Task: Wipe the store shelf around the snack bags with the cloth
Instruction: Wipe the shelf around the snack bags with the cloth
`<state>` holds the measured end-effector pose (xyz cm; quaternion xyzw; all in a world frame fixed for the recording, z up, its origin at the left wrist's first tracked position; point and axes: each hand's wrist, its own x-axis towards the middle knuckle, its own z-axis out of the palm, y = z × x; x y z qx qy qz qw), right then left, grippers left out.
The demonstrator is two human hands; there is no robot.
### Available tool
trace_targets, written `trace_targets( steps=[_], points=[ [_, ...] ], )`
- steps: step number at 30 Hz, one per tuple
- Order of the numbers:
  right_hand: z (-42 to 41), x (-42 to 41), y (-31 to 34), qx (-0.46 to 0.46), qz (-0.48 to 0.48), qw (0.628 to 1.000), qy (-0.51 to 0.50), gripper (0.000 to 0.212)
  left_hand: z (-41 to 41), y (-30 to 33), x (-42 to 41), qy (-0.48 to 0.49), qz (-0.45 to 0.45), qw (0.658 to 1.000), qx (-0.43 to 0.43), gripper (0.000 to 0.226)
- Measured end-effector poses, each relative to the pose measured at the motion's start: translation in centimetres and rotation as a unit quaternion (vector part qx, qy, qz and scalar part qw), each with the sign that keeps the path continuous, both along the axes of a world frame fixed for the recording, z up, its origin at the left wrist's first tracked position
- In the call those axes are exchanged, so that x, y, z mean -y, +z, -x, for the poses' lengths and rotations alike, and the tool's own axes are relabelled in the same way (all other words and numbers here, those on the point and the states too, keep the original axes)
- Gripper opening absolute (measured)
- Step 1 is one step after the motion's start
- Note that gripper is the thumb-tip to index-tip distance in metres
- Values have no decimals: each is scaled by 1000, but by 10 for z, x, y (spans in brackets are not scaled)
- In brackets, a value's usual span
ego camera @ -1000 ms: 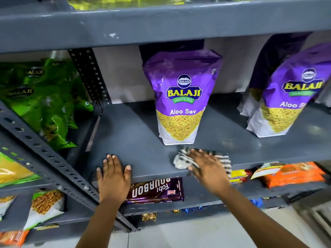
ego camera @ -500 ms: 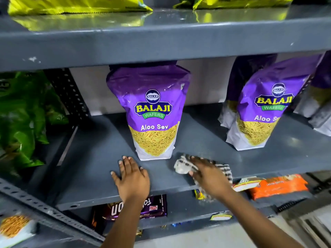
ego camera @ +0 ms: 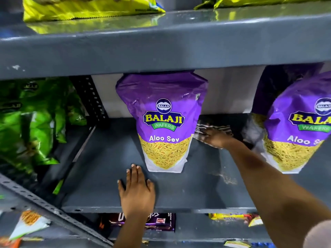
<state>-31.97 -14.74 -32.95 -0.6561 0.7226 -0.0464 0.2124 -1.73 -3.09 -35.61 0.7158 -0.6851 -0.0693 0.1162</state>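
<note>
Striped cloth point(ego camera: 213, 128) blurred, partly hidden behind middle purple bag point(ego camera: 162, 122) and under right hand point(ego camera: 215, 138). Second purple bag point(ego camera: 297, 133) cut off at right edge. Chocolate packet point(ego camera: 161, 221) at bottom centre half covered by left hand point(ego camera: 137, 192).

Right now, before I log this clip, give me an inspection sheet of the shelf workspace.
Surface: grey metal shelf, bare in front; a pale dusty smear to the right of the centre bag.
Job's things: striped cloth deep on the shelf, between two upright purple Aloo Sev bags.
Clutter: green snack bags in the left bay; yellow bags on the shelf above; chocolate biscuit pack on the shelf below.
Grippers: right hand pressed on the cloth, blurred; left hand flat on the shelf's front edge, holding nothing.
Cables: nothing seen.
Surroundings: perforated grey upright; white back wall.
</note>
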Motion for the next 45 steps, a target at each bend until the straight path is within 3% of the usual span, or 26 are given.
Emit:
trace_targets(
  steps=[3, 13, 18, 22, 23, 25, 27, 29, 30, 32, 35, 45],
  points=[
    [-5, -9, 8, -27, 14, 1000, -5, 50, 0, 1, -1, -6, -2, 1000, 3, 90],
    [-16, -76, -25, 26, 39, 998, -44, 46, 1, 7, -4, -18, -19, 1000, 16, 89],
    [-25, -126, 3, 48, 46, 997, -32, 57, 1, 12, -5, -16, -40, 999, 25, 64],
    [-27, -103, 30, 109, 183, 970, -120, 42, 1, 10, -3, -20, -43, 998, 30, 58],
    [-30, -94, 35, 103, 158, 977, -97, 43, 1, 9, -3, -20, -42, 998, 32, 59],
    [-34, -81, 46, 122, 4, 992, -28, 48, 1, 9, -4, -20, -41, 998, 35, 59],
    [-32, -71, 53, 160, -71, 984, -34, 49, 1, 9, -4, -18, -43, 998, 35, 64],
    [-32, -63, 58, 253, 17, 959, -124, 38, 1, 9, -3, -19, -42, 998, 37, 64],
    [-36, -59, 55, 257, 83, 949, -164, 32, 1, 9, -3, -20, -41, 998, 37, 61],
    [-51, -57, 40, 174, 96, 964, -177, 40, 0, 8, -3, -21, -38, 999, 33, 59],
    [-76, -69, 10, 6, -22, 992, -120, 60, -1, 8, -3, -22, -43, 998, 32, 59],
    [-73, -113, 4, -23, -11, 996, -87, 62, 0, 10, -4, -23, -42, 999, 18, 61]
  ],
)
